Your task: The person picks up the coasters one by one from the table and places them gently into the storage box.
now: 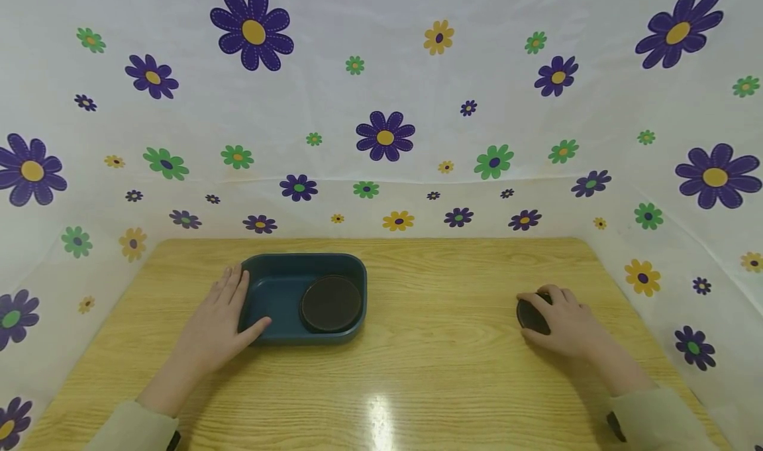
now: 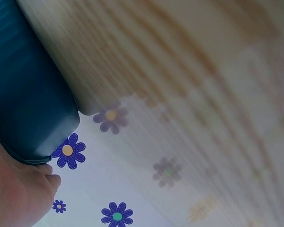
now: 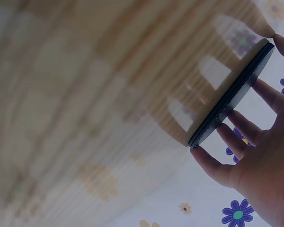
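Observation:
A dark blue rounded rectangular tray (image 1: pixel 280 338) sits on the table, left of the middle. My left hand (image 1: pixel 217 325) rests against its left end, fingers laid straight along the outer side and thumb over the front rim. Inside the tray, at its right end, lies a large black round disc (image 1: pixel 331 303). Far to the right, my right hand (image 1: pixel 566 322) grips a smaller black disc (image 1: pixel 530 315) by its edge, fingertips spread around it. In the right wrist view that thin black disc (image 3: pixel 232 97) lies flat at the table surface, under the palm.
The wood-grain table (image 1: pixel 417 385) runs back to a white flowered cloth (image 1: pixel 334 93), which also hangs along the left and right sides. Between the tray and the right hand is a wide stretch of tabletop.

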Action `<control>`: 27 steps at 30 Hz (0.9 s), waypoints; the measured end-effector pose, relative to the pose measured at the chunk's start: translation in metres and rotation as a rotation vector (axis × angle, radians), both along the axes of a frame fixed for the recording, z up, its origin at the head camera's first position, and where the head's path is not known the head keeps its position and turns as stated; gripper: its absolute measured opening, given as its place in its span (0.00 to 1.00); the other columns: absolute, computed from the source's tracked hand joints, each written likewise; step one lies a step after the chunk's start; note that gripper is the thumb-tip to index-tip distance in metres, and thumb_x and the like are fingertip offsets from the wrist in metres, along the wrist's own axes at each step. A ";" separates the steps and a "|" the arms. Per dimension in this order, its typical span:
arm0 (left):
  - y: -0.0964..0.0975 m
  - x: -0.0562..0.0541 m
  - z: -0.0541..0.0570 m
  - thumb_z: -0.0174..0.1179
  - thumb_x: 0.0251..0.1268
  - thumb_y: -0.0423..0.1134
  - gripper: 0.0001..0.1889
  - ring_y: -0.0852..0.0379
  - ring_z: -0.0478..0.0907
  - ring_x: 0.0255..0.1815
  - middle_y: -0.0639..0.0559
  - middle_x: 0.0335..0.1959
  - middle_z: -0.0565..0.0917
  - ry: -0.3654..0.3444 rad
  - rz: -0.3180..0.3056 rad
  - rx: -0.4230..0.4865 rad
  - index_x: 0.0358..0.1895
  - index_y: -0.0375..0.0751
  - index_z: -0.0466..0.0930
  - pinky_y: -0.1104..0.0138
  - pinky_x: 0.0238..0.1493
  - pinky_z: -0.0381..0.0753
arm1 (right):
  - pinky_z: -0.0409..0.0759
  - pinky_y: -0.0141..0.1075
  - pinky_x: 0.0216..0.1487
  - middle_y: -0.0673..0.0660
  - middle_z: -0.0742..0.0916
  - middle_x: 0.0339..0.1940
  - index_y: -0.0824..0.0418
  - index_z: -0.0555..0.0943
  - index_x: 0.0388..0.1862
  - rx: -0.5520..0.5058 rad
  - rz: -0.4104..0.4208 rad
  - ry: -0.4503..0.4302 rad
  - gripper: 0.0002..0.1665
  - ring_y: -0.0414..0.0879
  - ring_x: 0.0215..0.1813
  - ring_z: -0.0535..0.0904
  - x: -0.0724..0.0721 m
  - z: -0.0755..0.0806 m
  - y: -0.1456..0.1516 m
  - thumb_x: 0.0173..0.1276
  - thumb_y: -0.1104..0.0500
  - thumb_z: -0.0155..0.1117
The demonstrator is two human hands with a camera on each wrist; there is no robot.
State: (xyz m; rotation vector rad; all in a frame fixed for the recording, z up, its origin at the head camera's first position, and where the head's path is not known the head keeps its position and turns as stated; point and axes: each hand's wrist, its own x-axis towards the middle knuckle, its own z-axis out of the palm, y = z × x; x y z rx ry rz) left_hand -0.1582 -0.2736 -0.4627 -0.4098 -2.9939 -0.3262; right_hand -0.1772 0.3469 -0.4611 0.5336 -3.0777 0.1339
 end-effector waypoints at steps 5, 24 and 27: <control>0.000 0.001 0.001 0.57 0.74 0.68 0.55 0.29 0.47 0.88 0.28 0.87 0.48 -0.003 -0.002 0.004 0.84 0.26 0.47 0.38 0.85 0.55 | 0.82 0.70 0.43 0.72 0.77 0.64 0.54 0.77 0.72 -0.013 -0.002 -0.018 0.38 0.72 0.62 0.75 0.001 0.001 -0.001 0.66 0.43 0.74; -0.001 0.001 0.001 0.57 0.75 0.67 0.55 0.29 0.47 0.88 0.28 0.87 0.48 0.001 -0.002 0.006 0.85 0.26 0.47 0.39 0.86 0.54 | 0.79 0.72 0.45 0.73 0.78 0.63 0.54 0.78 0.70 0.020 -0.029 -0.022 0.40 0.74 0.61 0.75 -0.005 0.000 -0.002 0.62 0.41 0.76; 0.000 0.001 0.002 0.57 0.75 0.67 0.55 0.29 0.46 0.88 0.28 0.87 0.48 -0.004 -0.002 0.001 0.85 0.26 0.47 0.39 0.86 0.55 | 0.79 0.72 0.43 0.73 0.78 0.62 0.55 0.78 0.69 0.030 -0.030 -0.017 0.40 0.74 0.61 0.75 -0.006 0.000 -0.004 0.61 0.40 0.75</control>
